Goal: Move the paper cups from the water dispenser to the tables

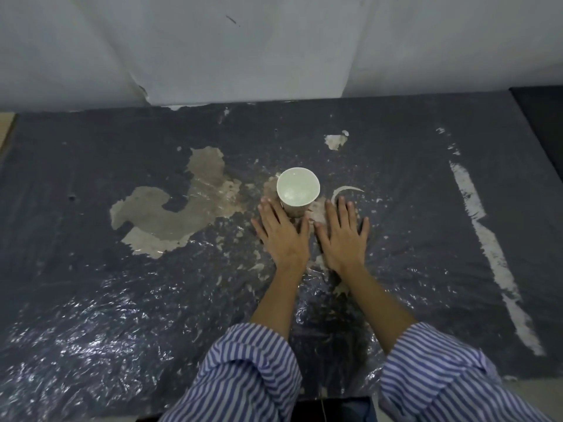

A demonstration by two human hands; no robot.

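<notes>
A white paper cup stands upright on the dark table, near its middle. I look down into its open mouth. My left hand lies flat on the table just in front of the cup, fingers spread, fingertips touching or nearly touching the cup's lower wall. My right hand lies flat beside it, a little to the right of the cup and apart from it. Neither hand holds anything. The water dispenser is out of view.
The table is covered by crinkled clear plastic, with worn pale patches at left and a pale strip at right. A white wall runs along the far edge. Another dark surface adjoins at far right.
</notes>
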